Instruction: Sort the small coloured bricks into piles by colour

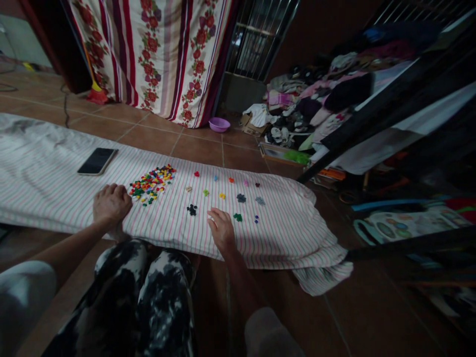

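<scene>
A striped white cloth [282,233] lies across the floor in front of my knees. On it sits a heap of small multicoloured plastic bricks [151,184]. My left hand [111,206] rests on the cloth, touching the heap's lower left edge, its fingers curled down and hiding whatever is under them. My right hand [222,230] lies lower on the cloth, nearest a small cluster of green bricks [238,217] and a cluster of black bricks [192,209]. Further small single-colour clusters run in a row above it. A black smartphone [97,161] lies face up left of the heap.
Brown floor tiles [197,148] surround the cloth. Behind it stand a purple plastic basin [219,124] and a floral striped curtain [156,54]. A heap of clothes [316,99] lies at the right, beside a dark metal frame [372,124]. My patterned trousers [141,292] fill the bottom.
</scene>
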`<state>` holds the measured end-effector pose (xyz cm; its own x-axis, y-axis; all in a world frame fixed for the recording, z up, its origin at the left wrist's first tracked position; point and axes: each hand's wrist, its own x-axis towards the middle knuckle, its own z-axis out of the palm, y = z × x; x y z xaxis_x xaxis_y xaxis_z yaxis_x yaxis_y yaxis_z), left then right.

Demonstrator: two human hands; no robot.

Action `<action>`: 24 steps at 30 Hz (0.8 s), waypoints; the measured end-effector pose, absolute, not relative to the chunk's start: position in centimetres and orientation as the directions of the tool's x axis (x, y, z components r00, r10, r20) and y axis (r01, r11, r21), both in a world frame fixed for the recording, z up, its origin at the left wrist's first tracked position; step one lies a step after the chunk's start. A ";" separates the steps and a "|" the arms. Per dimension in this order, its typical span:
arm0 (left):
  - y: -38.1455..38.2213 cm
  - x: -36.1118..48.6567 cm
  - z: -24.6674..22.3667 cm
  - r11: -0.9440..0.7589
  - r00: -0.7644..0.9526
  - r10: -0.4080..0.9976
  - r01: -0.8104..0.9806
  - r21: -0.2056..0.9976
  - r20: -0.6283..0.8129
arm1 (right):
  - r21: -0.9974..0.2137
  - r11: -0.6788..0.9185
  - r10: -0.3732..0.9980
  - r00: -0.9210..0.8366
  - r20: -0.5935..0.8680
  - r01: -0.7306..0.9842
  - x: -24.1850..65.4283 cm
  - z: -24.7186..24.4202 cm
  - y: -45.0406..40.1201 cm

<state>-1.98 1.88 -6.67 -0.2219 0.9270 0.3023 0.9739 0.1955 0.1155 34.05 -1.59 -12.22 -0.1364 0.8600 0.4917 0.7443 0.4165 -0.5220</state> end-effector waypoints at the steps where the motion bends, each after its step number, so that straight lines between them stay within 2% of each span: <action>1: 1.9 -2.0 -6.7 0.197 -0.225 0.924 0.973 0.121 0.308 | -0.532 0.410 0.860 -0.120 0.497 0.741 34.0 -12.2 -1.5; 7: 1.8 -2.0 -6.6 0.194 -0.221 0.927 0.974 0.117 0.303 | -0.599 0.360 0.874 -0.034 0.484 0.715 33.9 -12.1 -1.3; 10: 1.6 -1.9 -6.5 0.197 -0.224 0.924 0.973 0.116 0.310 | -0.565 0.354 0.881 -0.062 0.469 0.745 34.0 -12.0 -1.2; 14: 1.7 -2.1 -6.9 0.183 -0.231 0.917 0.968 0.172 0.326 | -0.507 0.335 0.875 -0.063 0.479 0.794 34.0 -11.9 -1.0; 24: 2.1 -3.1 -8.0 0.147 -0.234 0.898 0.958 0.247 0.372 | -0.521 0.273 0.886 -0.001 0.463 0.809 33.5 -10.5 -1.0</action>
